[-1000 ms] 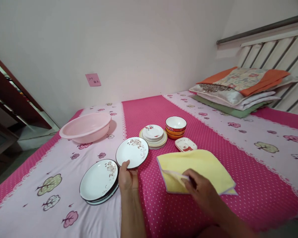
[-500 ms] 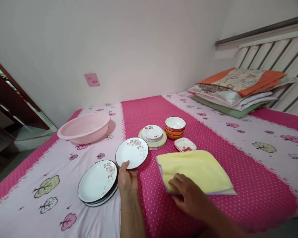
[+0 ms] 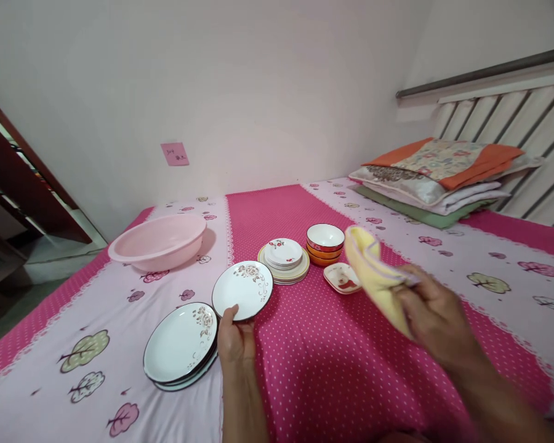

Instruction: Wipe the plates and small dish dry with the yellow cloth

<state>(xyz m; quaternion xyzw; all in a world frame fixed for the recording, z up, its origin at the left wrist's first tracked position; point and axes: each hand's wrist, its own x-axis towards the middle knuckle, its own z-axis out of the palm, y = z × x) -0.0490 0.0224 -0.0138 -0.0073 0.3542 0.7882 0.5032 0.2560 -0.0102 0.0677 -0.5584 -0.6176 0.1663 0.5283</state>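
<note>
My left hand (image 3: 237, 341) grips the near edge of a white plate (image 3: 242, 290) with a dark rim and brown flowers, thumb on top and fingers beneath. To its left lies a stack of similar larger plates (image 3: 180, 341). My right hand (image 3: 436, 314) is closed on a yellow cloth (image 3: 373, 271) with a purple edge, held bunched above the bed. Beyond the hands stand a stack of small plates with red flowers (image 3: 284, 252) on wider yellow-rimmed plates (image 3: 298, 268), a stack of orange bowls (image 3: 324, 245), and a small squarish dish (image 3: 342, 278) with a red figure.
A pink basin (image 3: 161, 243) sits at the back left of the bed (image 3: 314, 357). Folded bedding and a pillow (image 3: 434, 178) are piled at the right by white rails (image 3: 512, 126). A pink note (image 3: 175, 154) is on the wall.
My right hand has picked the yellow cloth up off the bed and moved right with it, so it now hangs bunched. My left hand still holds the plate in nearly the same spot.
</note>
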